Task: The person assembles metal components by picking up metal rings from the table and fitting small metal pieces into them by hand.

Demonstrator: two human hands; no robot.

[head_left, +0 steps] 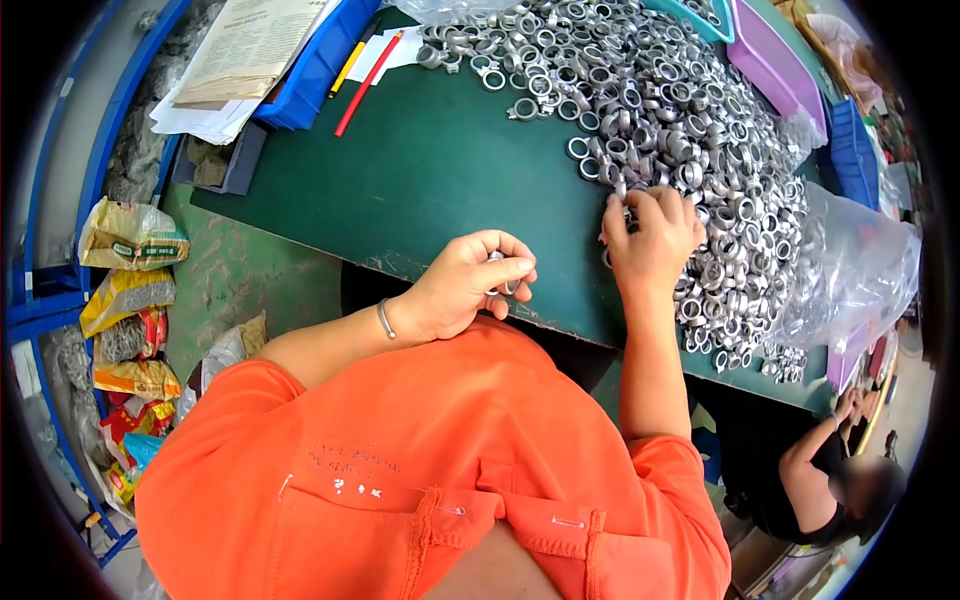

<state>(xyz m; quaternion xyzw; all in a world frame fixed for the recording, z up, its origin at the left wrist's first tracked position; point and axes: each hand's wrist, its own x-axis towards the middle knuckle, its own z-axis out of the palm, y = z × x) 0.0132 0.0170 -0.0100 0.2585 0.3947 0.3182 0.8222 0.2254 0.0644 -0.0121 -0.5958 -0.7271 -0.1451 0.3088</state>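
A large heap of small grey metal rings (pixel 690 150), each with a short lug, covers the right part of the green table (pixel 400 190). My left hand (pixel 470 280) is closed near the table's front edge, with a metal ring (pixel 496 262) between thumb and fingers; how many it holds is partly hidden. At the heap's left edge, my right hand (pixel 655 240) reaches in with curled fingers, and rings show between its thumb and forefinger. Its fingertips are partly covered by the hand itself.
A red pencil (pixel 369 84) and a yellow pencil (pixel 347 68) lie by a blue bin (pixel 318 75) with papers. Purple (pixel 775 60) and teal trays stand behind the heap. Clear plastic (pixel 850 260) lies right. Another person (pixel 810 480) sits at lower right. Bags (pixel 130 235) fill the left side.
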